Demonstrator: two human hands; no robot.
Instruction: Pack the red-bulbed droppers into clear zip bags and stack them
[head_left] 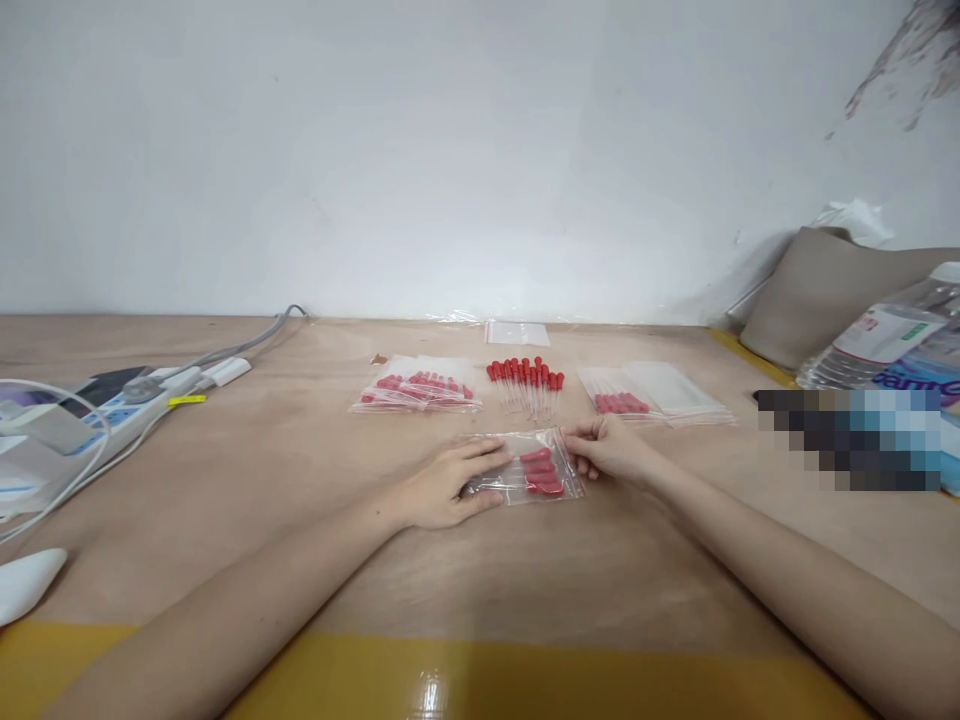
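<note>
Bag (514,476): red-bulbed droppers (540,468) inside | left hand (454,486): spread on bag | right hand (611,450): pinching bag's edge

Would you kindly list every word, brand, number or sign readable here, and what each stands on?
"am", part of purple lettering on the bluish plastic at right; remainder unclear.
Bottle label: too blurred to read.
Yellow tag by the power strip: any text too small to read.
Bag under the left hand: no legible text.

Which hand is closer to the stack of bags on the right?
Right. The right hand is just in front of that stack; the left hand lies farther left, on another bag.
</note>
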